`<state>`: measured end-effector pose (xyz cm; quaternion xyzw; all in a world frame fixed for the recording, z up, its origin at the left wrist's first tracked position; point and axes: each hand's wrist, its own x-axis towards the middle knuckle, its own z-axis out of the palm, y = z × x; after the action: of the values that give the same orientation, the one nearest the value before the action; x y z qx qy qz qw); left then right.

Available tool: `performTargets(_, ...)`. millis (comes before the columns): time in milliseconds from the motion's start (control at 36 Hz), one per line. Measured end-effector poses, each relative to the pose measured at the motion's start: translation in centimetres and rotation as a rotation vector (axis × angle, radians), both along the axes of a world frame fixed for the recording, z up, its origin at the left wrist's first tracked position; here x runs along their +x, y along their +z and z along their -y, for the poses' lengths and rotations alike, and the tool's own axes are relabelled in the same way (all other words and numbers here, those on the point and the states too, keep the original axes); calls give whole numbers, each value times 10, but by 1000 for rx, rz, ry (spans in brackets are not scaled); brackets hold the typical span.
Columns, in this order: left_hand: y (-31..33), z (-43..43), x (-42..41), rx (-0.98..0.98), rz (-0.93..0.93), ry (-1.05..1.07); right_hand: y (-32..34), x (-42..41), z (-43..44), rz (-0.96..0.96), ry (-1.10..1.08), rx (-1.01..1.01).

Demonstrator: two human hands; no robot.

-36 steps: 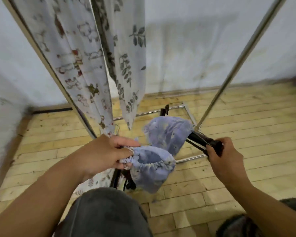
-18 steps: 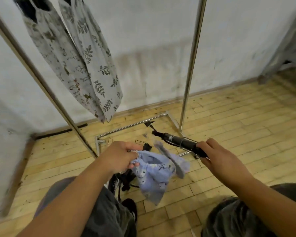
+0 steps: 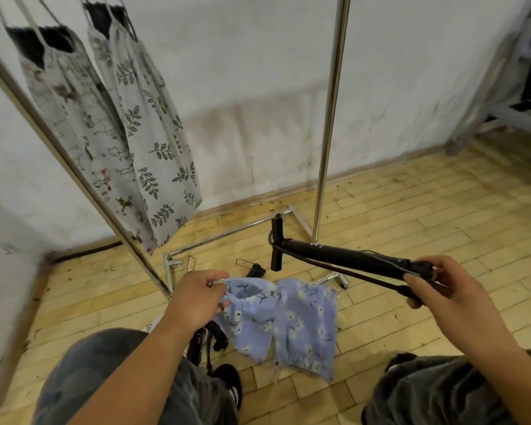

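"Starting big: what is filling the view?"

"A stained white wall (image 3: 258, 87) is running across the back, and a yellowish wooden floor (image 3: 411, 216) is spreading under everything."

"And what is standing on it?"

"A metal clothes rack (image 3: 328, 118) is standing by the wall, with one pole upright and another slanting across the left. Two printed dresses are hanging from it at the upper left. The leaf-print dress (image 3: 154, 142) is overlapping the paler dress (image 3: 74, 111)."

"Where is the blue floral garment (image 3: 301, 326) sitting?"

"It is hanging low in the middle, between the person's grey-trousered knees (image 3: 111, 363). The left hand (image 3: 201, 297) is holding it up, its grip clamped on the gathered waistband. Both short legs are dangling free. I cannot tell whether the hems are touching the boards."

"And the other hand?"

"The right hand (image 3: 442, 289) is wrapping its grip tight around the near end of a black rod (image 3: 344, 254). The rod is pointing away and to the left, toward the rack's base, with a short crossbar at its far end. It is passing just above the garment, apart from the cloth as far as the view shows."

"Is anything smaller lying about?"

"A small black clip (image 3: 256, 270) is lying on the floor just beyond the waistband."
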<state>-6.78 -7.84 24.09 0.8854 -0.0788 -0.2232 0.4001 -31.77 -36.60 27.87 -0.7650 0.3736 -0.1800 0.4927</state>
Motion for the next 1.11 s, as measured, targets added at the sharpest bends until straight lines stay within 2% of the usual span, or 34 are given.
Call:
performTargets(167, -5, -14, 10, -39, -38, 123, 7, -3, 1, 102, 25, 256)
performTargets(278, -4, -22, 14, -119, -60, 211, 4, 3, 3, 181, 74, 446)
performTargets(361, 1, -26, 14, -214, -72, 283, -1, 7, 4, 201, 138, 509)
performTargets(528, 5, -32, 18, -450, -170, 457, -6, 13, -5, 179, 220, 460)
performTargets(667, 16, -30, 16, -661, -349, 533, -3, 15, -10, 116, 352, 392)
performTargets(917, 19, -32, 18, -717, -351, 557, -8, 13, -2, 34, 448, 161)
performTargets(1111, 20, -28, 12, -617, -166, 423, -10, 12, 1, 31, 441, 66)
